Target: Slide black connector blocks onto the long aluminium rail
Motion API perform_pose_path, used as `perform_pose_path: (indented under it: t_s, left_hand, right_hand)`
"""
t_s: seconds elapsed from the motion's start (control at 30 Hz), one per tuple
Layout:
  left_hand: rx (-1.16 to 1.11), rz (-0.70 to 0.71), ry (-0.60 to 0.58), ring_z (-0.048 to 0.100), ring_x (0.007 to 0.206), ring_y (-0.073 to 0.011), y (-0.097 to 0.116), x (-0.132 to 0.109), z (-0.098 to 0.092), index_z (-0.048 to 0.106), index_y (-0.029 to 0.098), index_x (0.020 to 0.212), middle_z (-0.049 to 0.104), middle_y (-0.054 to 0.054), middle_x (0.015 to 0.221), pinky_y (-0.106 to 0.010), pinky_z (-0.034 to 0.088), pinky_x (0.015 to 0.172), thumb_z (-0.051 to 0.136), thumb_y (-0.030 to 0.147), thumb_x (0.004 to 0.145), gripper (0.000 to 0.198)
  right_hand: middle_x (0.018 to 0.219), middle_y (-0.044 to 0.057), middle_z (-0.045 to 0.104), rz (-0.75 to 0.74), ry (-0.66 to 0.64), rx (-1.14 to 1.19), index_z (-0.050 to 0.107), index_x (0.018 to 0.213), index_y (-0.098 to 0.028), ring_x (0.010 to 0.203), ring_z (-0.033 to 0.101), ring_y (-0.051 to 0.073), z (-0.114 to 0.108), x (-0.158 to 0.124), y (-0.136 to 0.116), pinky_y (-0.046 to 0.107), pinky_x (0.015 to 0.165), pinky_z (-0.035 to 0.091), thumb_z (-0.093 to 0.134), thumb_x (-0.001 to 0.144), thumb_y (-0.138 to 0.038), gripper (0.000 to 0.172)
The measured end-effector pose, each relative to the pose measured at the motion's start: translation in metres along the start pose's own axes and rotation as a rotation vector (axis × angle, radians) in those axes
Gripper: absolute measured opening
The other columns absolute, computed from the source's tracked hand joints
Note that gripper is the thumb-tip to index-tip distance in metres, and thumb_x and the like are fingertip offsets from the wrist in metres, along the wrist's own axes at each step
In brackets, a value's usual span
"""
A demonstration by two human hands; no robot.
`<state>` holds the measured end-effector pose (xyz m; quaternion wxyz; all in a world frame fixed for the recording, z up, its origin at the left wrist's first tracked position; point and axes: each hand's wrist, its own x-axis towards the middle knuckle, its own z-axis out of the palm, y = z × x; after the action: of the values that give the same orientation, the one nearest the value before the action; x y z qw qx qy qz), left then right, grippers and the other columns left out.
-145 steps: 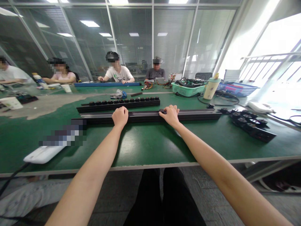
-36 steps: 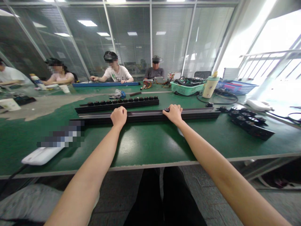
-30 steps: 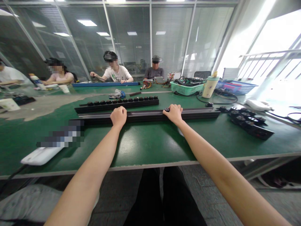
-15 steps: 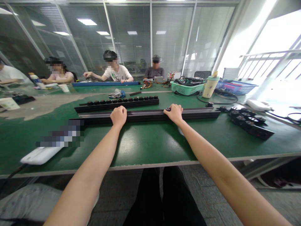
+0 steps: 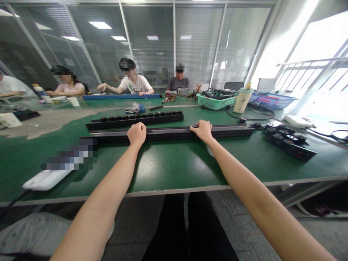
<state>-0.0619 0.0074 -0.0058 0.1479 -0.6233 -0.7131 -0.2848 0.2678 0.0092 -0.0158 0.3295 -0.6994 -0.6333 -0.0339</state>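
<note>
Long black metal rail [image 5: 168,134], flat beneath both grips
Straight and level, with a grooved top face, it runs well past the left grip [image 5: 137,134] and the right grip [image 5: 202,131]; a small black knob [image 5: 194,126] sits on it, touching the right grip's fingertips

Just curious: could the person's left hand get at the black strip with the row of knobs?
Probably yes. The left hand rests on a long black rail, and the knobbed black strip lies just behind it, so a short reach over the rail looks enough.
</note>
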Motion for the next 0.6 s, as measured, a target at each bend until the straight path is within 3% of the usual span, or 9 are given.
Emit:
perform_pose_path:
  t_s: [0.2, 0.47, 0.6]
  left_hand:
    - [0.007, 0.005, 0.001, 0.064, 0.104, -0.0283, -0.001, 0.001, 0.001, 0.068, 0.024, 0.102, 0.073, -0.011, 0.107, -0.036, 0.040, 0.075, 0.029, 0.033, 0.103, 0.040]
    - [-0.002, -0.005, -0.011, 0.064, 0.103, -0.0287, 0.001, -0.001, -0.002, 0.069, 0.024, 0.103, 0.072, -0.012, 0.107, -0.036, 0.041, 0.076, 0.030, 0.033, 0.103, 0.040]
    - [-0.007, -0.012, -0.010, 0.064, 0.103, -0.0288, 0.001, 0.000, -0.002, 0.069, 0.024, 0.104, 0.072, -0.012, 0.107, -0.036, 0.041, 0.076, 0.030, 0.034, 0.103, 0.041]
  right_hand:
    - [0.096, 0.012, 0.070, -0.040, -0.025, 0.030, 0.064, 0.080, -0.021, 0.102, 0.056, 0.032, -0.002, 0.008, 0.009, 0.042, 0.090, 0.038, 0.072, 0.080, -0.052, 0.033]
    - [0.086, 0.006, 0.068, -0.185, -0.110, 0.064, 0.062, 0.075, -0.022, 0.090, 0.058, 0.026, -0.012, 0.016, 0.024, 0.036, 0.083, 0.040, 0.072, 0.080, -0.064, 0.044]
    - [0.082, 0.005, 0.068, -0.212, -0.129, 0.106, 0.064, 0.076, -0.021, 0.086, 0.058, 0.024, -0.018, 0.016, 0.027, 0.034, 0.080, 0.040, 0.075, 0.078, -0.062, 0.042]
